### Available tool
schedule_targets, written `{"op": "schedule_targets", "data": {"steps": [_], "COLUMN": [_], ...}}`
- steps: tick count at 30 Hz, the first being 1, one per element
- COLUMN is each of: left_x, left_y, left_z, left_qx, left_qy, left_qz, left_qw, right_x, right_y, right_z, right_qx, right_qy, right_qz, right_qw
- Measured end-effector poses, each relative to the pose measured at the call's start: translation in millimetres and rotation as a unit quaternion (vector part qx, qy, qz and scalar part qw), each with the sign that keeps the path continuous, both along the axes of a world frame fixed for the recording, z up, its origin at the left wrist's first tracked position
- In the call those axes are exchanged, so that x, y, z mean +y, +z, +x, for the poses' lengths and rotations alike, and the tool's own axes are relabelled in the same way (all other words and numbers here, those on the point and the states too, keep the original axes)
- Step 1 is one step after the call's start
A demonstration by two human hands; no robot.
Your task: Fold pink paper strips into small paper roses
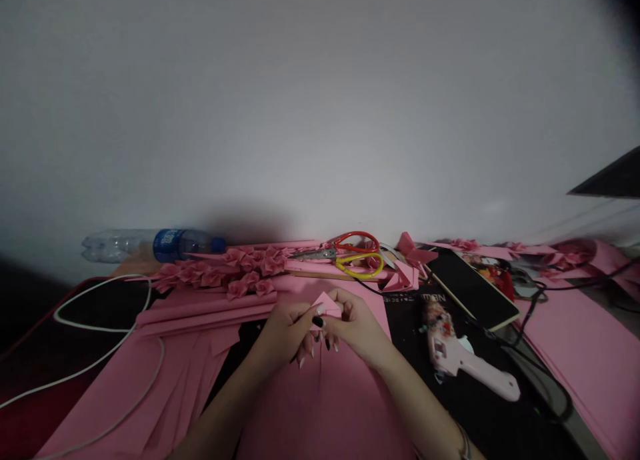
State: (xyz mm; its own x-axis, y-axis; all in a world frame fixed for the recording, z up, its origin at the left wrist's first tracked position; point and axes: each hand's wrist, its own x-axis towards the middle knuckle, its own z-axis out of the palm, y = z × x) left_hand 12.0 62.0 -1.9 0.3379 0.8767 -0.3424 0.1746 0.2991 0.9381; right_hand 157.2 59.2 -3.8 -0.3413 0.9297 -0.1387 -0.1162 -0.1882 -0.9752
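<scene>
A small folded piece of pink paper point(325, 305) sits between my two hands, just above the centre of the desk. My left hand point(285, 332) pinches its left side between finger and thumb. My right hand point(356, 321) holds its right side, with the fingers curled around it. Dark-painted long nails show below the fold. Both forearms rest over a wide pink paper sheet point(320, 407). Part of the folded piece is hidden by my fingers.
Pink paper roses point(225, 268) lie in a row at the back, near red-and-yellow-handled scissors point(345, 255). To the right are a pink glue gun point(465, 360) and a dark phone point(473, 290). A plastic water bottle point(155, 245) lies by the wall. A white cable point(100, 313) loops left.
</scene>
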Motion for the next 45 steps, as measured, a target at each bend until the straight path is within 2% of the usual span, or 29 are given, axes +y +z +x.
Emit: {"op": "schedule_targets", "data": {"steps": [9,14,29,38,45], "left_x": [0.1,-0.7,0.7,3.9,4.5], "left_y": [0.7,0.4,1.4,-5.4,-2.2], "left_z": [0.7,1.0,1.0,-0.6,-4.9], "left_qx": [-0.032,-0.041,-0.025,-0.001,-0.006], "left_qy": [0.008,-0.01,-0.025,-0.005,0.002], "left_qz": [0.028,0.05,0.074,0.104,0.115], "left_qw": [0.999,0.998,0.997,0.995,0.993], "right_x": [1.8,2.3,1.2,2.3,2.2], "right_y": [0.0,-0.7,-0.5,0.5,-2.3], "right_z": [0.6,1.3,3.6,4.7,4.8], "right_qx": [0.001,0.019,0.028,0.048,0.042], "right_qy": [-0.024,-0.039,-0.014,0.013,-0.008], "right_qz": [-0.001,0.0,-0.013,0.011,0.003], "right_qw": [1.0,0.999,0.999,0.999,0.999]}}
